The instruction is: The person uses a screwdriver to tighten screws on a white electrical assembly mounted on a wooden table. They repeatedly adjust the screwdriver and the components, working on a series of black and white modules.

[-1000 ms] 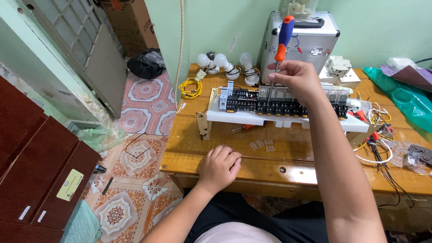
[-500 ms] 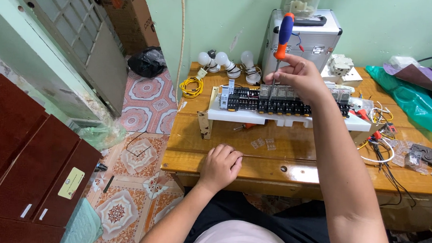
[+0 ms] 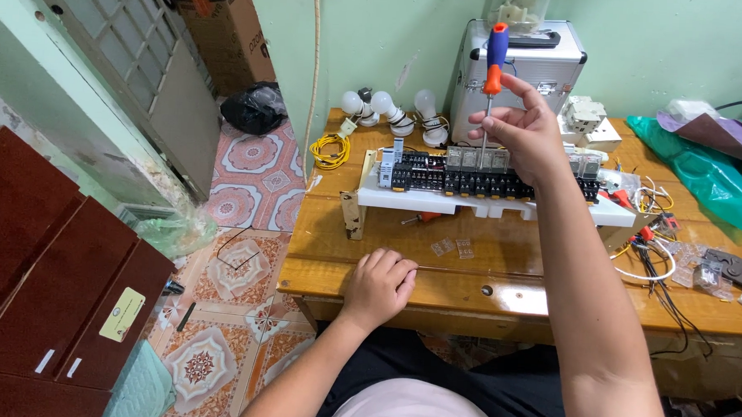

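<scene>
Wooden table (image 3: 501,277), green wall (image 3: 670,46), patterned tile floor (image 3: 247,174), right hand (image 3: 520,136) gripping screwdriver (image 3: 494,68)

3 bulbs (image 3: 389,108), 1 screwdriver (image 3: 495,57) (2 hands (image 3: 520,132)).

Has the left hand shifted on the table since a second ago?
No. The left hand rests curled at the wooden table's front edge, below the white relay board's left end, as before.
</scene>
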